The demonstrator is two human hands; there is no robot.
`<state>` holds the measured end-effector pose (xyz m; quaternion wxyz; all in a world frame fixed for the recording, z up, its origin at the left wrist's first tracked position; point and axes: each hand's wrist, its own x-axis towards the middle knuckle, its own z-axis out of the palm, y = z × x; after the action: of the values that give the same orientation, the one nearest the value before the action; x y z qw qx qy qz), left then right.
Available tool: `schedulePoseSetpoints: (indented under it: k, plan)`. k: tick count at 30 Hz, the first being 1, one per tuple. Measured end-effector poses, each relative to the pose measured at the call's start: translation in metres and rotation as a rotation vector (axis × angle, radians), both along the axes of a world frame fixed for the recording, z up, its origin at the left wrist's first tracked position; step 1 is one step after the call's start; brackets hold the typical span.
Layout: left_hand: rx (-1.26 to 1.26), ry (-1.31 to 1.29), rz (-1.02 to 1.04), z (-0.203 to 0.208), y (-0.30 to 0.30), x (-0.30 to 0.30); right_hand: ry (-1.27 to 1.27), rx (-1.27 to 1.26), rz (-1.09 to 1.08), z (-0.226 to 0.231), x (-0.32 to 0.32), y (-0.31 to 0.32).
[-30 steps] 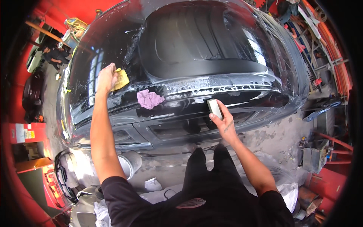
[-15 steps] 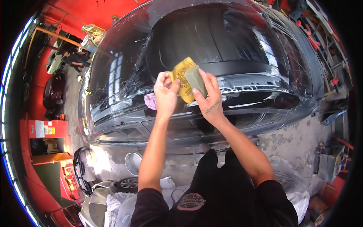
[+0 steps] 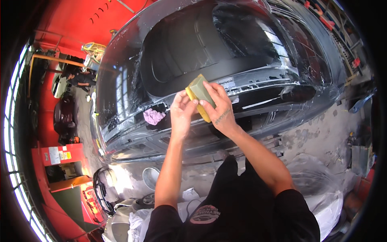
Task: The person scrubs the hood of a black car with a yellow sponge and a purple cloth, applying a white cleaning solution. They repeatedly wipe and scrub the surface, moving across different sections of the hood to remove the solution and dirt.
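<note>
My right hand (image 3: 222,115) grips a grey-green sanding block (image 3: 201,89), thumb on the near side and fingers over the far side. A yellow sheet of sandpaper (image 3: 204,114) lies against the block's left side and sticks out below it. My left hand (image 3: 182,117) pinches this sheet at its left edge between thumb and fingers. Both hands are close together above the side of a black car (image 3: 177,52), whose paint has whitish smears. On the car, left of my left hand, rests a crumpled purple cloth (image 3: 154,116).
Behind my left arm stands a round metal bucket (image 3: 150,177) on the floor. Plastic sheeting (image 3: 314,185) lies to my right. A red cabinet (image 3: 44,181) is at the left. Farther back on the left, a person in dark clothes (image 3: 82,79) is bent forward.
The sandpaper has turned from showing its printed face to being nearly edge-on against the block. Both hands appear slightly lower as the view has shifted.
</note>
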<state>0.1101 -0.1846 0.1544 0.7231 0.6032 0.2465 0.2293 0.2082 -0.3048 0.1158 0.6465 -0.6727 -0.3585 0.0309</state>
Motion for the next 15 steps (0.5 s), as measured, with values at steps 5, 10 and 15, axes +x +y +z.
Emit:
schedulePoseSetpoints:
  k: [5,10,15]
  plan:
    - [-0.201,-0.059,-0.01,-0.021,-0.013,0.0,0.046,0.036,0.044,-0.007,0.001,-0.021]
    - [0.092,-0.09,0.118,-0.052,-0.048,0.004,0.166,0.048,0.105,-0.025,-0.008,-0.037]
    - [0.113,-0.087,0.167,-0.061,-0.059,0.002,0.189,-0.011,0.212,-0.037,-0.011,-0.055]
